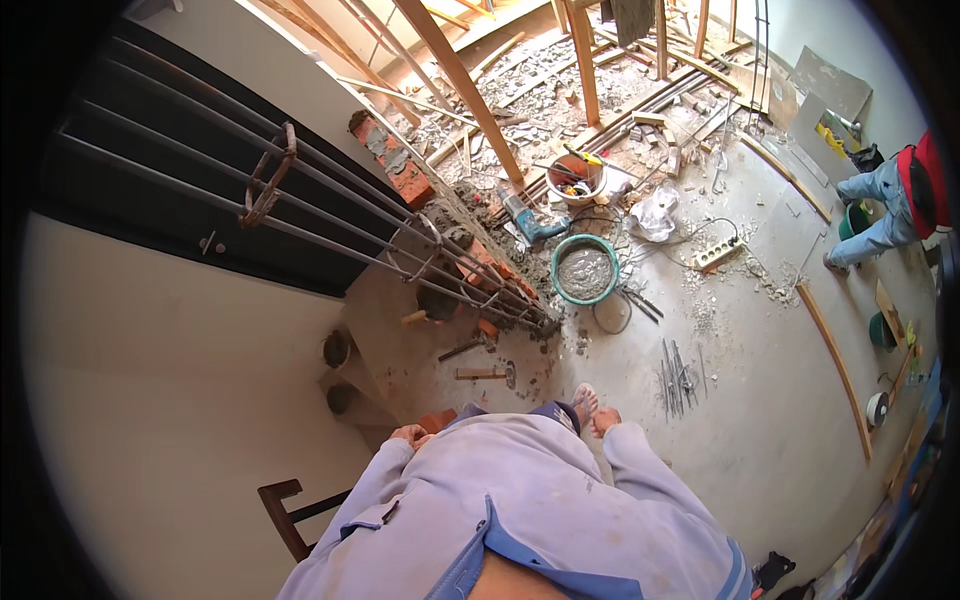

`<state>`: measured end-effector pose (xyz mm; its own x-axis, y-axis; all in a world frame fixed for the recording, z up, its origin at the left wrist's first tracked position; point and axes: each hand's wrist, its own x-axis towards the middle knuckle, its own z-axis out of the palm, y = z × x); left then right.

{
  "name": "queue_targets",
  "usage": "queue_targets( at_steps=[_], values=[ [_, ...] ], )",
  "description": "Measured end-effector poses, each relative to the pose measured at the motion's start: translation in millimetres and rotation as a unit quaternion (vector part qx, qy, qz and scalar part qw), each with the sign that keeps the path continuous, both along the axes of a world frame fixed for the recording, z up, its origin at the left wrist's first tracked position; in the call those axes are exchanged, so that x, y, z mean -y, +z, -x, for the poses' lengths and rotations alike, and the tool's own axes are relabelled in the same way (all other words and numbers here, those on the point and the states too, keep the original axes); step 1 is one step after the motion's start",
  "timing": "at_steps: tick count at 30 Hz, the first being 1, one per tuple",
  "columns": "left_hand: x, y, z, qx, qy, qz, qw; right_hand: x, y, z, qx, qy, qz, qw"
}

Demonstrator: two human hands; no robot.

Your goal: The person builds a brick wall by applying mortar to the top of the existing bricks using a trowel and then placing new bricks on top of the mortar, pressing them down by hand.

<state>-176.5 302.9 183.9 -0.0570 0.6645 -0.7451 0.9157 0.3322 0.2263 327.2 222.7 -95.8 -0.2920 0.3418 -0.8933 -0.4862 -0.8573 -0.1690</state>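
Observation:
My left hand [408,433] is at the left side of my waist, fingers curled. A reddish brick [437,420] shows right beside it, partly hidden by my body; whether the hand grips it is unclear. My right hand [604,421] hangs closed at my right side, near my sandalled foot [585,398], with nothing seen in it. Ahead on the floor lie a wooden-handled hammer [482,374] and another dark tool [460,350]. A green-rimmed tub of wet mortar [586,270] stands farther off, past the low brick and mortar wall [480,262].
A long rebar cage [345,185] juts across the left from the wall. Beyond the tub are a blue power tool [530,218], a tool bucket [576,178], a power strip [717,253] and rubble around wooden props [585,65]. Metal rods [680,378] lie right; a person [895,195] stands at far right.

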Motion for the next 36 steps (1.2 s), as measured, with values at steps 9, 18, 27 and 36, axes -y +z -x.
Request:
queue_targets(
  at_steps=[9, 18, 27, 36],
  values=[
    [-27.4, 23.6, -29.0, -0.039, -0.001, -0.053, 0.998, -61.6, 24.2, 37.3, 0.173, 0.147, -0.091, 0.97],
    [-68.4, 9.4, 18.5, 0.033, 0.055, -0.089, 0.994, -53.8, 56.5, 86.2, 0.256, 0.232, -0.12, 0.931],
    [-44.5, -151.3, 254.0, 0.264, 0.272, -0.062, 0.923, -126.1, 78.7, 191.4, 0.402, 0.52, -0.253, 0.71],
    [-168.0, -150.8, 522.9, 0.158, 0.02, 0.044, 0.986, -218.2, 160.8, 407.1, 0.427, 0.226, -0.186, 0.855]
  ],
)
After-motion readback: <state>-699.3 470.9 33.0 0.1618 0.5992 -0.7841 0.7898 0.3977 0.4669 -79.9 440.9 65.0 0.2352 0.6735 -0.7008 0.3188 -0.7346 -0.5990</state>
